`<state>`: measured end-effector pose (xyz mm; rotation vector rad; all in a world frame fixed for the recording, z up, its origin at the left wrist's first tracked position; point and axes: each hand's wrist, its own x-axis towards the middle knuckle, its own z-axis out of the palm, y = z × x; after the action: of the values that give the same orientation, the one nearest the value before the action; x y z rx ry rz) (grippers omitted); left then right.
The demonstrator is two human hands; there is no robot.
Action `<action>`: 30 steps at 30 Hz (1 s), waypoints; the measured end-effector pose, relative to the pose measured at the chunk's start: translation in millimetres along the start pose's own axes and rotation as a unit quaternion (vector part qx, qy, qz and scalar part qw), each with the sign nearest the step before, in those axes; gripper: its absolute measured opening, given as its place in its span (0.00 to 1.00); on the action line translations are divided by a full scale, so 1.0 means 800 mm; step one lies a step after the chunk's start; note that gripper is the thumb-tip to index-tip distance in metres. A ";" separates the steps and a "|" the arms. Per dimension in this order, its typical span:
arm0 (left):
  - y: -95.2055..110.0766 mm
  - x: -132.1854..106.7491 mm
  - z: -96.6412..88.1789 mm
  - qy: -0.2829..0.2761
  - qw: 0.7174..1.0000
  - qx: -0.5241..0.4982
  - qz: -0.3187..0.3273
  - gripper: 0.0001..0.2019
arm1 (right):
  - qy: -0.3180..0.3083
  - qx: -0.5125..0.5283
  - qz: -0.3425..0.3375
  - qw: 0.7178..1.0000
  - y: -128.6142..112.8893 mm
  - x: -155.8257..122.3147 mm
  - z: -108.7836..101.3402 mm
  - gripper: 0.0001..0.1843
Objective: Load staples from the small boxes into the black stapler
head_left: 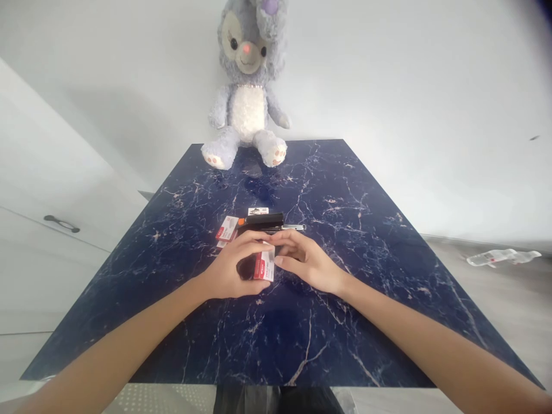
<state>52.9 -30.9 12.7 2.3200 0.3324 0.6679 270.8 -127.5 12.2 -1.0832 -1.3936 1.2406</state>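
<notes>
Between the thumb and fingers of my left hand [235, 264] is a small red-and-white box [264, 265], held a little above or on the table; which of the two I cannot tell. My right hand [306, 261] curls in from the other side, with its thumb and fingertips at the box's right and far edges. Just beyond my fingers lies a black stapler-like tool [264, 221] with an orange end. A silver metal strip [294, 227] sticks out at its right. Another red-and-white box [226, 228] lies left of the tool, partly over something similar.
A white card or box [258, 211] with black print lies behind the black tool. At the far edge of the blue marbled table [345, 230] sits a large grey plush toy [248, 109] against the wall. A clear plastic bottle [491, 257] lies on the floor at right.
</notes>
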 end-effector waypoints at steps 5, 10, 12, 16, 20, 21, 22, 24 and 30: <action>-0.002 0.003 -0.017 0.077 0.996 0.039 -0.003 0.23 | 0.159 -0.214 -0.055 0.962 0.000 0.003 -0.012 0.15; -0.029 -0.001 -0.051 0.223 0.967 0.120 0.006 0.16 | 0.264 -0.427 -0.058 0.863 0.008 0.011 -0.039 0.13; -0.042 -0.002 -0.059 0.217 0.963 0.158 -0.011 0.15 | 0.248 -0.490 -0.023 0.835 0.012 0.012 -0.044 0.14; -0.050 0.000 -0.056 0.128 0.969 0.207 -0.036 0.14 | 0.201 -0.567 0.025 0.798 0.014 0.010 -0.040 0.21; -0.037 0.005 -0.043 0.085 0.964 0.248 -0.048 0.19 | 0.167 -0.594 0.020 0.787 0.011 0.003 -0.027 0.36; -0.033 0.007 -0.041 0.082 0.959 0.264 -0.063 0.20 | 0.163 -0.594 0.016 0.788 0.011 0.001 -0.024 0.38; -0.029 0.008 -0.040 0.079 0.953 0.280 -0.083 0.22 | 0.161 -0.592 0.011 0.790 0.012 0.000 -0.021 0.39; -0.022 0.009 -0.039 0.069 0.941 0.310 -0.115 0.24 | 0.159 -0.583 0.004 0.796 0.013 -0.002 -0.017 0.41; -0.017 0.010 -0.036 0.047 0.939 0.317 -0.122 0.26 | 0.170 -0.487 -0.011 0.857 0.019 0.000 -0.010 0.54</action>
<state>43.5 -2.0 24.7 2.7783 0.9853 0.6064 279.4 -125.1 -2.9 -1.8375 -1.7564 0.2038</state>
